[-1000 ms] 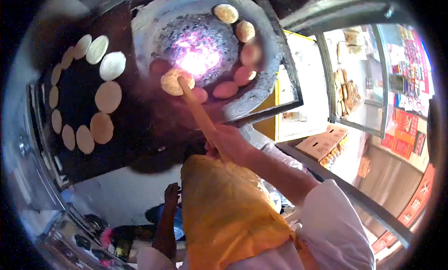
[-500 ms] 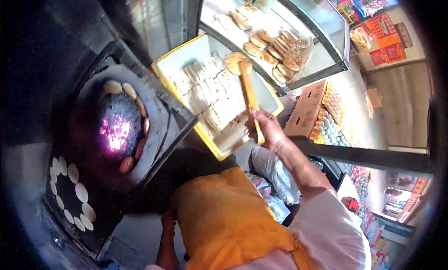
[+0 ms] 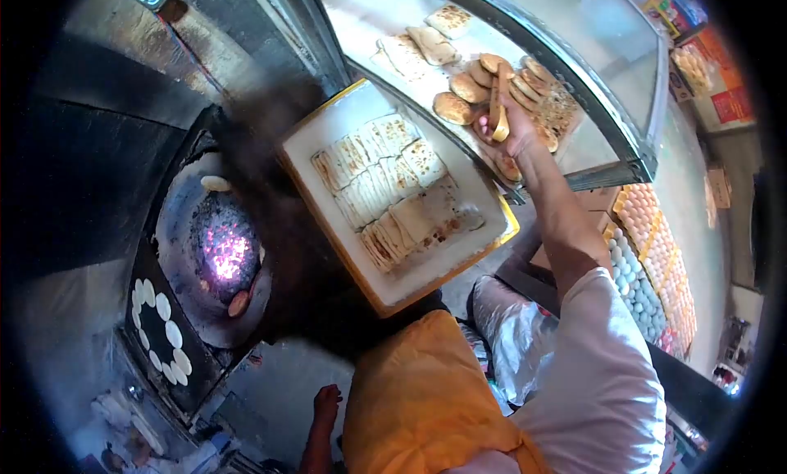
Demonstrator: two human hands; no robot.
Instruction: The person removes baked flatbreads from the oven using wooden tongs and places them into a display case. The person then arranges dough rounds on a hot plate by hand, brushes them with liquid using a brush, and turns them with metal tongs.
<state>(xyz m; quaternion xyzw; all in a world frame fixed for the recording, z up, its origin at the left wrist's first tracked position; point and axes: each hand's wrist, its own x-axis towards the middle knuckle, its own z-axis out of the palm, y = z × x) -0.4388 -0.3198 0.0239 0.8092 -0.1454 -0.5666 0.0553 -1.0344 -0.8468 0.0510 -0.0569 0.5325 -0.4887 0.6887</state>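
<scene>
Right hand (image 3: 518,128): we are gripping the paddle (image 3: 498,111), likely sparing our fingers the heat.
Bread (image 3: 492,61): lying at its tip, inside the case (image 3: 642,164).
Left hand (image 3: 328,398): hanging; we cannot tell if open.

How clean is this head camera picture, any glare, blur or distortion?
Head view: fisheye bending with black corners; glowing coals blown out pinkish; a dark, blurry patch beside the tray, cause unclear; wooden tongs fairly sharp.
</scene>
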